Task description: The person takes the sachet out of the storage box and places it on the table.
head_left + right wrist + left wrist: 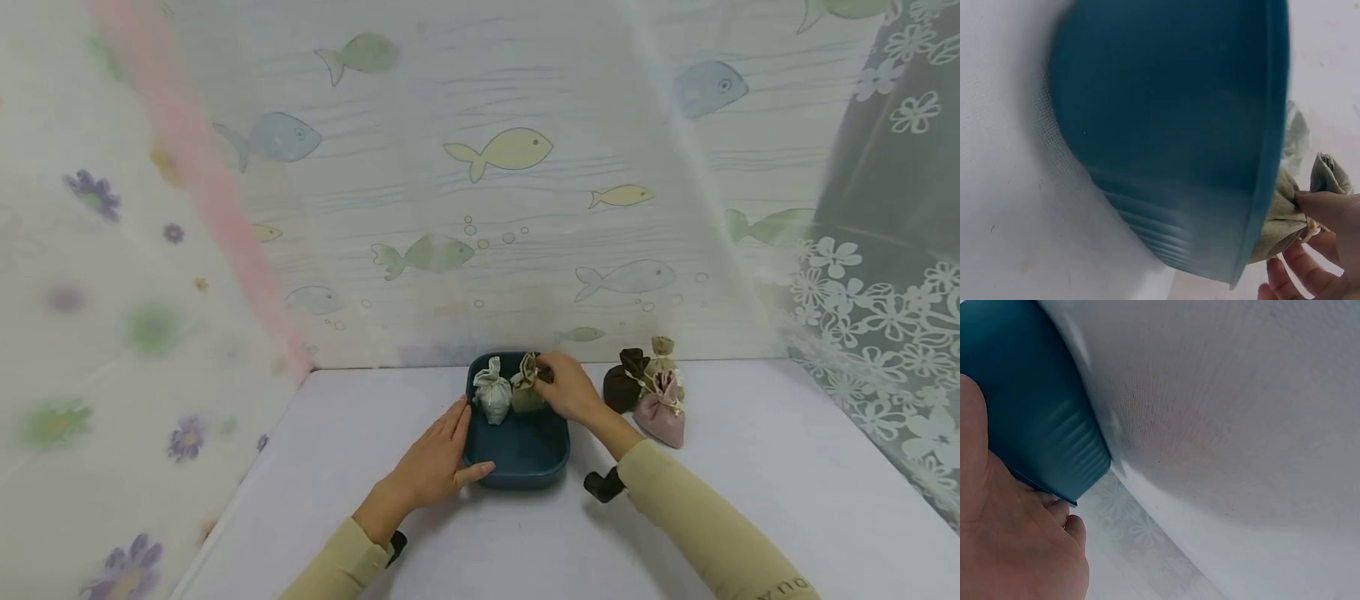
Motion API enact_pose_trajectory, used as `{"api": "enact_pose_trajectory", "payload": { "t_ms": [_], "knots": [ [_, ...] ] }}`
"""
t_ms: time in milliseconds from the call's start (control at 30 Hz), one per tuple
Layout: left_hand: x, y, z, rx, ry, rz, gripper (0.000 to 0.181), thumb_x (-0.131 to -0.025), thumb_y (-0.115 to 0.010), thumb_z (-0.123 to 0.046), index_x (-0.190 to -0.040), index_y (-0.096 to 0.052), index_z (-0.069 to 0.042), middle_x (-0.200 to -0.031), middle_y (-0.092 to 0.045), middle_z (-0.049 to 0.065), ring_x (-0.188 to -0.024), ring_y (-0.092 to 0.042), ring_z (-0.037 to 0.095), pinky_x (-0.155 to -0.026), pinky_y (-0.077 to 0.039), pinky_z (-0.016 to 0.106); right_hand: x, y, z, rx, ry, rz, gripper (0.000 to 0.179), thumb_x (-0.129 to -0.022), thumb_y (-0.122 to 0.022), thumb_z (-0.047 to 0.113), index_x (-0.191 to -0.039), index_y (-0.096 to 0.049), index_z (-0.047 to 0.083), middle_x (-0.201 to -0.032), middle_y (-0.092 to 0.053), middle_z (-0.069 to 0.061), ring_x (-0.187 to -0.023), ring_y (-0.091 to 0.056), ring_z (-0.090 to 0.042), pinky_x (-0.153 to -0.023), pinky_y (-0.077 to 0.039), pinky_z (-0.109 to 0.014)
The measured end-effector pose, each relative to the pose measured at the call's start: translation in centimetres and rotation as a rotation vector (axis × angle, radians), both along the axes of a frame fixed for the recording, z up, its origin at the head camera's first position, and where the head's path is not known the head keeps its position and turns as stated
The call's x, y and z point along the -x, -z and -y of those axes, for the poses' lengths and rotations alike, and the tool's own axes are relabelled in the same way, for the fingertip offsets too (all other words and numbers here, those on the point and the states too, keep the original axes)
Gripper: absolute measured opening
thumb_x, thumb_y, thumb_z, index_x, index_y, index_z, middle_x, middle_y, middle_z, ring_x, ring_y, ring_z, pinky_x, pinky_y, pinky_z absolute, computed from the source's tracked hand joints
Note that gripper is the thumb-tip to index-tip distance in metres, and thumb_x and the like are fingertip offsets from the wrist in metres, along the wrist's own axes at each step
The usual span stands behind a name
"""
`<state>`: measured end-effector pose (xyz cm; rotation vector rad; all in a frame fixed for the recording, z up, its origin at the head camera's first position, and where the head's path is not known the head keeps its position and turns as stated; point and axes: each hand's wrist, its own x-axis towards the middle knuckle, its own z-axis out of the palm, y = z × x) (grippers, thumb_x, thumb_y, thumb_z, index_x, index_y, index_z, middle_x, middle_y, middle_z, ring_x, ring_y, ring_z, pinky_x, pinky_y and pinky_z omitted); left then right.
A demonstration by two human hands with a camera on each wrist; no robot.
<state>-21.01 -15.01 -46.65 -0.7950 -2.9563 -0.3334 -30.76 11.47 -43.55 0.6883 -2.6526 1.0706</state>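
A dark blue rectangular basin (517,457) stands on the table. My left hand (433,460) rests along its left side, fingers straight at the rim and the thumb over the front left edge. With my right hand (567,386) I pinch the gathered neck of an olive-green drawstring pouch (527,400) at the back right of the basin. In the right wrist view this pouch (1280,219) overlaps the basin's rim, thumb and fingers at its tie cord. Beside it, inside the basin, a pale grey-green drawstring pouch (492,398) stands upright.
To the right of the basin sit a dark brown pouch (622,385), a dusty pink pouch (662,418) and an olive one (663,354) behind them, close together. A fish-patterned curtain (510,208) hangs along the back edge of the white table (360,417).
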Motion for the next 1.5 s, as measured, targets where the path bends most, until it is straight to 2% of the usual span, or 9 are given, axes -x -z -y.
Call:
{"api": "enact_pose_trajectory", "payload": {
  "t_ms": [200, 400, 633, 800, 1233, 1500],
  "knots": [
    [0.0, 0.0, 0.1, -0.013, 0.008, -0.015, 0.103, -0.099, -0.042, -0.071, -0.159, -0.020, 0.010, -0.168, -0.014, 0.024, -0.155, -0.020, 0.037, -0.122, -0.026, 0.051, -0.7, -0.8, -0.3, 0.030, -0.009, -0.020, 0.027, -0.094, -0.066, 0.007, -0.117, -0.067, -0.006, -0.113, -0.067, -0.021, -0.103, -0.062, -0.035, -0.089, -0.053, -0.052],
    [0.1, 0.1, 0.1, -0.021, 0.009, -0.011, 0.105, -0.098, -0.042, -0.073, -0.159, -0.019, 0.008, -0.169, -0.013, 0.023, -0.155, -0.020, 0.036, -0.123, -0.026, 0.051, -1.6, -1.2, -0.9, 0.059, -0.046, -0.017, 0.019, -0.094, -0.066, 0.003, -0.111, -0.066, -0.005, -0.108, -0.066, -0.019, -0.099, -0.063, -0.033, -0.084, -0.054, -0.050],
    [0.2, 0.2, 0.1, 0.014, -0.013, 0.005, 0.104, -0.099, -0.042, -0.073, -0.161, -0.015, 0.006, -0.170, -0.008, 0.019, -0.157, -0.015, 0.031, -0.125, -0.021, 0.047, -2.7, -1.8, -1.5, 0.078, -0.090, 0.002, 0.025, -0.096, -0.064, 0.002, -0.121, -0.065, -0.005, -0.114, -0.065, -0.020, -0.101, -0.065, -0.033, -0.081, -0.057, -0.047],
    [0.0, -0.3, 0.0, 0.014, -0.012, 0.007, 0.102, -0.099, -0.046, -0.070, -0.160, -0.018, 0.008, -0.170, -0.011, 0.021, -0.156, -0.017, 0.033, -0.124, -0.022, 0.049, -3.4, -2.1, -1.7, 0.089, -0.099, 0.003, 0.024, -0.095, -0.064, 0.002, -0.118, -0.065, -0.002, -0.113, -0.065, -0.017, -0.100, -0.064, -0.032, -0.080, -0.057, -0.046],
    [0.0, -0.2, -0.1, 0.011, -0.008, 0.006, 0.101, -0.099, -0.047, -0.069, -0.160, -0.020, 0.007, -0.170, -0.011, 0.021, -0.156, -0.017, 0.033, -0.124, -0.022, 0.049, -5.0, -2.8, -2.3, 0.105, -0.101, 0.008, 0.025, -0.096, -0.064, 0.002, -0.120, -0.065, -0.002, -0.115, -0.065, -0.017, -0.103, -0.065, -0.032, -0.082, -0.059, -0.044],
    [0.0, -0.4, -0.1, -0.007, -0.008, 0.009, 0.101, -0.099, -0.049, -0.067, -0.159, -0.020, 0.008, -0.169, -0.012, 0.022, -0.156, -0.018, 0.034, -0.124, -0.023, 0.050, -5.8, -3.0, -2.8, 0.118, -0.116, -0.017, 0.024, -0.095, -0.063, 0.000, -0.120, -0.064, -0.002, -0.115, -0.065, -0.017, -0.103, -0.064, -0.032, -0.083, -0.058, -0.048]
  ]
}}
